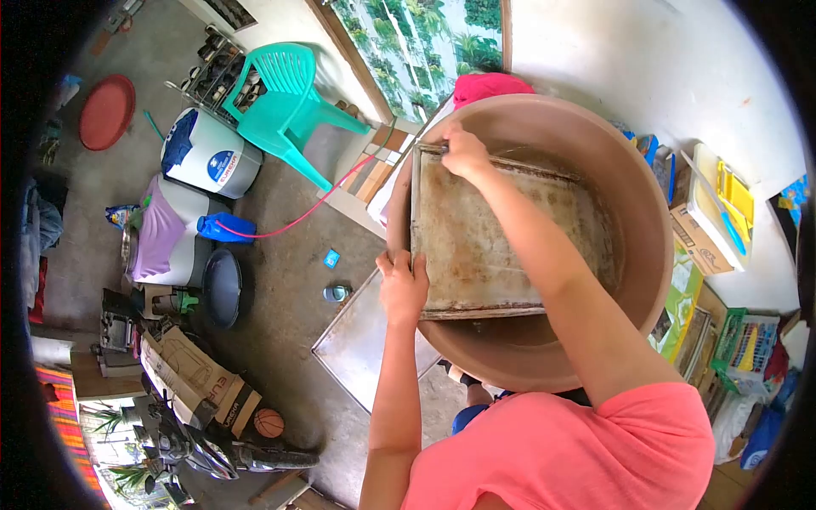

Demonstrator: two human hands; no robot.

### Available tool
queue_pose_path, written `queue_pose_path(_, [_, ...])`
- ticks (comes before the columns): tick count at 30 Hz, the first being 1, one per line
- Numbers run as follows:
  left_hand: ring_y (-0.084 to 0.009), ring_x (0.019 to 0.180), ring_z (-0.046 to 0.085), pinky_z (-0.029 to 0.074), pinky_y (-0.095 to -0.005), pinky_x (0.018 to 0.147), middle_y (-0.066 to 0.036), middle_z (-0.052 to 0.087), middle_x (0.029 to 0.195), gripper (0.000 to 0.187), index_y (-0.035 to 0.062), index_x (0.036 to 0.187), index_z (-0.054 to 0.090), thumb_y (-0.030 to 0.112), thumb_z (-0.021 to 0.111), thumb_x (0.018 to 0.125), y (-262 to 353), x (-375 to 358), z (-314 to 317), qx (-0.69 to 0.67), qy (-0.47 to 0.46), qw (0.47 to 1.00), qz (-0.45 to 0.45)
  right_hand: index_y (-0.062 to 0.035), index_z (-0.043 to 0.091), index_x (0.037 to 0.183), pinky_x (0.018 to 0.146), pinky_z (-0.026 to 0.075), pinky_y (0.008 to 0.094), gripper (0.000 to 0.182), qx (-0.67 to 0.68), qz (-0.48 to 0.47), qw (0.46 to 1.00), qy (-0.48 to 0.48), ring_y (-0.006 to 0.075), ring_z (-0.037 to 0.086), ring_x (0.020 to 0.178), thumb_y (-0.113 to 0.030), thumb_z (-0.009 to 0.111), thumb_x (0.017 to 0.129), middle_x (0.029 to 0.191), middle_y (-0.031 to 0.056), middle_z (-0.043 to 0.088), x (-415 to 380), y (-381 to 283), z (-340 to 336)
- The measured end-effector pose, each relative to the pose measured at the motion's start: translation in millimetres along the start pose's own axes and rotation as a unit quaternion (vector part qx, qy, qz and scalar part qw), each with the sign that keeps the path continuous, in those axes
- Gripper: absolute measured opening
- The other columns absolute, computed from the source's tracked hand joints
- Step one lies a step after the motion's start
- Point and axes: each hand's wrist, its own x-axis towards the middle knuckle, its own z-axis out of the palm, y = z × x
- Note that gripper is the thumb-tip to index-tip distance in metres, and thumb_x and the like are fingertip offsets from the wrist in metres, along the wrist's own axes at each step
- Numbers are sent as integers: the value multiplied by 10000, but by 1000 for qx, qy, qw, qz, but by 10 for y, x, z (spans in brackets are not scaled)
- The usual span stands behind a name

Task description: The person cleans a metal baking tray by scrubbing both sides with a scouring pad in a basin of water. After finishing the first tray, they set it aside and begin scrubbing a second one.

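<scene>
A large brown round tub (642, 195) stands in front of me with some water (510, 330) in the bottom. Inside it a rectangular, stained metal tray (484, 238) rests at a tilt. The tray's left end lies at the tub's rim, and its right part reaches down into the tub. My left hand (402, 287) is closed over the tray's left edge. At the far left corner of the tray my right hand (467, 153) is closed; a small dark bit shows by its fingers, too hidden to name. My right forearm covers part of the tray.
Another flat metal sheet (361, 340) lies on the floor left of the tub. A green plastic chair (285, 102), a pink hose (327, 194), a black basin (223, 289) and a basketball (269, 422) are farther left. Right of the tub stands a cardboard box (699, 238).
</scene>
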Motion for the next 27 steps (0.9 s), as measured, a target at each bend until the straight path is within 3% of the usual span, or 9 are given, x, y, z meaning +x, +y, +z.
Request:
queue_pose_path(5, [-491,911,589,488,-537,772,-248,419,1282,286,96,988,577,366,565,897,-53,-1,57,-16,20,1000,12,-59,484,1160,878,472,440,467,52,-44,997,-37,373,602,1025,-72,627,716,1063,215,630,70,-431,99])
queue_pose_path(8, [-490,894,593,494,-535,760,-250,412,1284,290,99,1002,577,369,562,898,-72,-11,46,-2,9,1000,14,-64,467,1082,841,472,438,400,48,-66,996,32,392,608,987,-87,641,722,992,231,631,57,226,156])
queue_pose_path(11, [-487,880,597,498,-534,750,-255,407,1284,286,102,1006,577,367,559,899,-79,25,52,11,1,1000,12,-63,470,1103,856,467,428,436,13,22,999,18,384,608,1005,-71,648,704,1019,233,630,-37,532,-73])
queue_pose_path(13, [-484,876,600,500,-534,747,-259,405,1286,283,102,1007,578,364,559,899,-8,20,0,15,-13,1000,1,-60,473,1108,864,464,424,456,-21,51,998,8,383,607,1011,-63,657,691,1027,234,629,-129,333,-176])
queue_pose_path(16, [-483,868,602,502,-534,746,-259,403,1288,281,103,1007,580,362,555,900,16,22,-6,18,-14,1000,-4,-66,486,1108,883,467,429,442,-31,-5,999,-33,377,602,1018,-61,641,695,1026,227,630,-100,-263,-44])
queue_pose_path(17, [-479,875,602,501,-532,748,-255,405,1288,280,103,1006,580,361,557,899,-10,22,9,10,-6,1000,2,-77,486,1099,852,474,447,416,26,-21,999,21,378,612,983,-72,640,712,976,231,633,-33,-347,189])
queue_pose_path(20, [-466,898,601,497,-525,755,-239,412,1290,276,101,1001,582,356,564,896,-53,21,51,-5,9,1000,10,-63,482,1086,815,486,462,396,85,-56,994,29,401,623,936,-68,644,724,966,237,642,-81,-565,253])
queue_pose_path(24, [-447,927,597,490,-517,767,-219,423,1291,271,99,985,588,352,577,891,-54,14,44,-10,7,1000,-2,-69,497,1046,798,483,465,329,64,-25,989,128,408,627,909,-68,638,749,937,226,642,-149,380,148])
queue_pose_path(27, [-444,936,594,487,-516,772,-216,426,1290,271,98,969,594,357,582,888,-90,23,65,-19,16,1000,7,-107,489,1046,814,476,439,303,41,68,990,120,397,616,916,-122,647,788,938,201,631,-239,1345,-122])
